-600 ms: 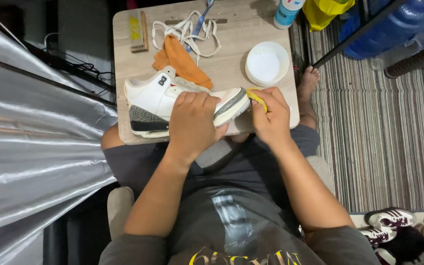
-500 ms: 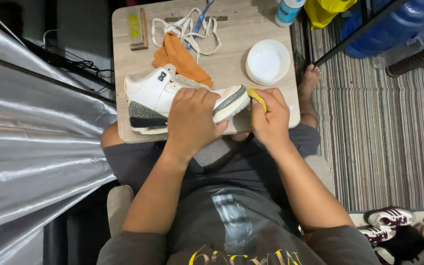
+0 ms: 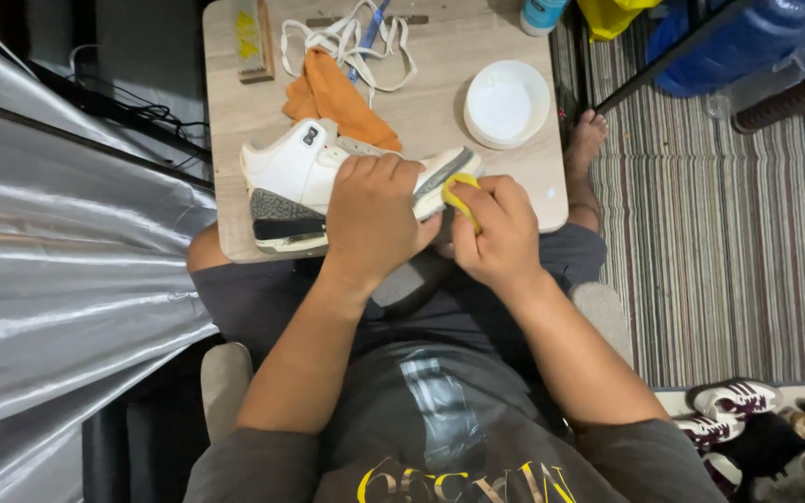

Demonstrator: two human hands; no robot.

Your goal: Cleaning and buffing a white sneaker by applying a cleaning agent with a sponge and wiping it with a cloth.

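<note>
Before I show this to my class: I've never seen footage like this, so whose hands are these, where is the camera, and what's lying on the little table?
The camera sits on a seated person's head, looking down at their own bare hands. The left hand presses on a white sneaker lying on a small wooden table. The right hand pinches a small yellow item against the shoe's toe. Farther back lie an orange cloth, loose white laces, a brush and a white bowl.
</note>
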